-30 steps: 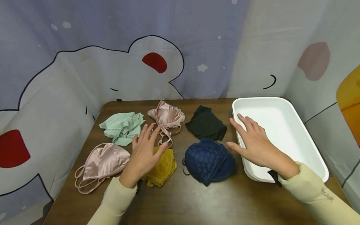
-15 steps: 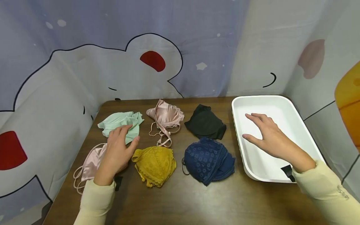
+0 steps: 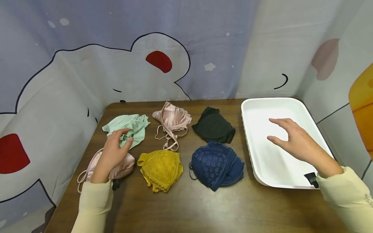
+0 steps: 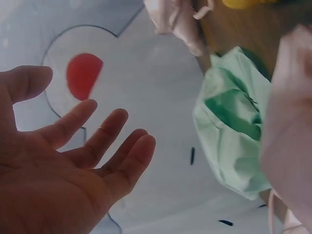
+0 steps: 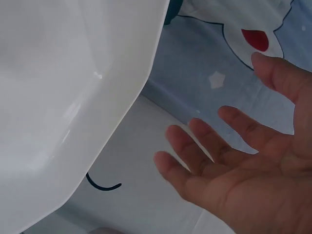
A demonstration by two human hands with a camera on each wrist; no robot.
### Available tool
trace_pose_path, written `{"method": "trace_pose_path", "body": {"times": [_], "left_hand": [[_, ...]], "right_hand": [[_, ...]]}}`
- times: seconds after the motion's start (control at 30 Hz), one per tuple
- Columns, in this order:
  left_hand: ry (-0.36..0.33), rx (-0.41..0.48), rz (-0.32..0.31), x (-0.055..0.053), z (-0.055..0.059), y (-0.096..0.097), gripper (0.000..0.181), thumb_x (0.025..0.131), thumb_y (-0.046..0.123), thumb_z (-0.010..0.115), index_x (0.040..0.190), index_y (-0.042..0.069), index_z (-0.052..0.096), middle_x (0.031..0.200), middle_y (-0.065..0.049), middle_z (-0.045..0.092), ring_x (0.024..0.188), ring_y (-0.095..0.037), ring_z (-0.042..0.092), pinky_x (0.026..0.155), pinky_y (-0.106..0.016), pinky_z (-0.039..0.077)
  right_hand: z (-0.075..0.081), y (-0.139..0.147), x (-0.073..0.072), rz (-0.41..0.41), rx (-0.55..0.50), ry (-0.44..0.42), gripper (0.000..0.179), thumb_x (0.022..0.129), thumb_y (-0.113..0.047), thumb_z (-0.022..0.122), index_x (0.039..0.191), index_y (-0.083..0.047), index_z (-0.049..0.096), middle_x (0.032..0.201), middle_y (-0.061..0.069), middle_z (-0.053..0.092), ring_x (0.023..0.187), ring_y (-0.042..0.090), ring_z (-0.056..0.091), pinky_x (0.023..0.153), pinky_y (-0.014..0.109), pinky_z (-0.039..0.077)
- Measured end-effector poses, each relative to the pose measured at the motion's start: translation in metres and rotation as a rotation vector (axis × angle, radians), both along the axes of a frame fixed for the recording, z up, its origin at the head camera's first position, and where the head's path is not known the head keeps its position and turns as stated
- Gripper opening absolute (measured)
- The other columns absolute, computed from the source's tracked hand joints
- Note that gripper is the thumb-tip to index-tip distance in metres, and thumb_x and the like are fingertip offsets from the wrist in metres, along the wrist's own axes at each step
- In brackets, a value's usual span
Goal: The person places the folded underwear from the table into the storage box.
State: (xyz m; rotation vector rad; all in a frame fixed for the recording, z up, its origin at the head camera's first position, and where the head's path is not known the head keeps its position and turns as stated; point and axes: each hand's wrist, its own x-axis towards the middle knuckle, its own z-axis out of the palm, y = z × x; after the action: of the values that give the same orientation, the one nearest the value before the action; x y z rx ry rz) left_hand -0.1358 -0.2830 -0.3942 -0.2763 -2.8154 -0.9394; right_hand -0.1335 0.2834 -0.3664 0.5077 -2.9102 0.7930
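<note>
My left hand [image 3: 112,153] hovers over a pink satin bra [image 3: 123,166] at the left of the table, hiding part of it. Its fingers are relaxed and hold nothing; the left wrist view shows the spread fingers near a mint-green folded garment [image 4: 234,131]. My right hand [image 3: 300,142] is over the white tray [image 3: 253,161], fingers loose, thumb apart, nothing in it. Between the hands lie a mustard lace bra [image 3: 161,168] and a navy lace bra [image 3: 217,166]. Behind them are a second pink satin bra [image 3: 176,118] with thin straps and a black folded garment [image 3: 214,126].
The brown wooden table [image 3: 180,210] backs onto a printed curtain [image 3: 215,48], which also hangs at both sides. The tray's raised rim borders the right side. Black bands sit at both wrists.
My left hand has moved left from over the mustard bra to over the front pink bra. My right hand has shifted right, from the tray's left rim to over its middle. The garments stay put.
</note>
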Motion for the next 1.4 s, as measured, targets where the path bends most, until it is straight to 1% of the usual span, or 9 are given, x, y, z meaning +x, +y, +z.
{"method": "trace_pose_path", "body": {"times": [0.17, 0.33, 0.63, 0.77, 0.93, 1.07, 1.2, 1.3, 1.4], "left_hand": [[-0.027, 0.026, 0.018, -0.008, -0.008, -0.012, 0.039, 0.098, 0.023, 0.050, 0.128, -0.003, 0.049, 0.126, -0.024, 0.047, 0.114, -0.042, 0.042, 0.088, -0.055, 0.038], [-0.062, 0.001, 0.029, -0.014, -0.009, -0.020, 0.041, 0.099, 0.024, 0.049, 0.128, -0.005, 0.048, 0.123, -0.027, 0.046, 0.113, -0.044, 0.043, 0.088, -0.055, 0.038], [-0.090, -0.034, 0.095, -0.023, -0.003, -0.035, 0.043, 0.098, 0.024, 0.050, 0.128, -0.006, 0.048, 0.121, -0.029, 0.050, 0.109, -0.046, 0.045, 0.085, -0.056, 0.038], [-0.119, -0.050, 0.117, -0.029, 0.000, -0.044, 0.048, 0.098, 0.028, 0.048, 0.131, -0.006, 0.045, 0.121, -0.031, 0.049, 0.110, -0.048, 0.044, 0.085, -0.059, 0.036], [-0.108, -0.046, 0.140, -0.036, 0.002, -0.053, 0.046, 0.098, 0.026, 0.048, 0.130, -0.007, 0.045, 0.118, -0.031, 0.050, 0.108, -0.048, 0.045, 0.084, -0.058, 0.037], [-0.102, -0.038, 0.159, -0.042, 0.004, -0.057, 0.043, 0.097, 0.024, 0.049, 0.128, -0.007, 0.046, 0.116, -0.031, 0.050, 0.103, -0.046, 0.047, 0.083, -0.057, 0.037], [-0.124, -0.050, 0.174, -0.047, 0.005, -0.059, 0.043, 0.097, 0.024, 0.050, 0.127, -0.007, 0.047, 0.117, -0.031, 0.050, 0.103, -0.046, 0.048, 0.084, -0.057, 0.037], [-0.156, -0.060, 0.190, -0.050, 0.003, -0.062, 0.045, 0.097, 0.026, 0.049, 0.128, -0.007, 0.046, 0.118, -0.031, 0.050, 0.104, -0.046, 0.048, 0.084, -0.057, 0.038], [-0.182, -0.059, 0.209, -0.055, 0.000, -0.066, 0.046, 0.097, 0.026, 0.050, 0.128, -0.008, 0.045, 0.119, -0.032, 0.049, 0.104, -0.046, 0.048, 0.083, -0.056, 0.039]], "right_hand": [[-0.006, 0.020, 0.000, -0.051, 0.049, -0.037, 0.057, 0.087, -0.028, 0.069, 0.131, 0.002, 0.050, 0.126, 0.026, 0.045, 0.114, 0.046, 0.041, 0.087, 0.058, 0.032], [-0.011, 0.037, -0.001, -0.099, 0.084, -0.092, 0.059, 0.085, -0.029, 0.071, 0.130, 0.003, 0.050, 0.127, 0.028, 0.043, 0.111, 0.048, 0.042, 0.084, 0.060, 0.033], [-0.019, 0.066, -0.005, -0.156, 0.087, -0.172, 0.065, 0.084, -0.032, 0.073, 0.130, 0.007, 0.048, 0.128, 0.036, 0.038, 0.113, 0.053, 0.035, 0.087, 0.063, 0.029], [-0.023, 0.081, -0.005, -0.193, 0.098, -0.182, 0.063, 0.086, -0.032, 0.070, 0.129, 0.009, 0.047, 0.125, 0.037, 0.037, 0.107, 0.053, 0.040, 0.081, 0.062, 0.033], [-0.028, 0.096, -0.003, -0.246, 0.117, -0.186, 0.058, 0.090, -0.030, 0.065, 0.128, 0.010, 0.046, 0.120, 0.038, 0.037, 0.102, 0.053, 0.042, 0.076, 0.062, 0.036], [-0.030, 0.104, -0.001, -0.267, 0.137, -0.207, 0.061, 0.090, -0.030, 0.065, 0.127, 0.013, 0.044, 0.118, 0.040, 0.038, 0.100, 0.053, 0.041, 0.077, 0.064, 0.034], [-0.033, 0.111, 0.000, -0.302, 0.135, -0.239, 0.061, 0.091, -0.029, 0.064, 0.126, 0.016, 0.042, 0.119, 0.044, 0.036, 0.101, 0.056, 0.040, 0.079, 0.066, 0.035], [-0.036, 0.118, 0.000, -0.347, 0.129, -0.278, 0.059, 0.093, -0.027, 0.060, 0.126, 0.018, 0.040, 0.117, 0.046, 0.037, 0.097, 0.056, 0.044, 0.073, 0.062, 0.041], [-0.040, 0.124, 0.000, -0.388, 0.125, -0.334, 0.056, 0.095, -0.024, 0.056, 0.127, 0.018, 0.037, 0.113, 0.046, 0.039, 0.088, 0.053, 0.051, 0.064, 0.054, 0.048]]}}
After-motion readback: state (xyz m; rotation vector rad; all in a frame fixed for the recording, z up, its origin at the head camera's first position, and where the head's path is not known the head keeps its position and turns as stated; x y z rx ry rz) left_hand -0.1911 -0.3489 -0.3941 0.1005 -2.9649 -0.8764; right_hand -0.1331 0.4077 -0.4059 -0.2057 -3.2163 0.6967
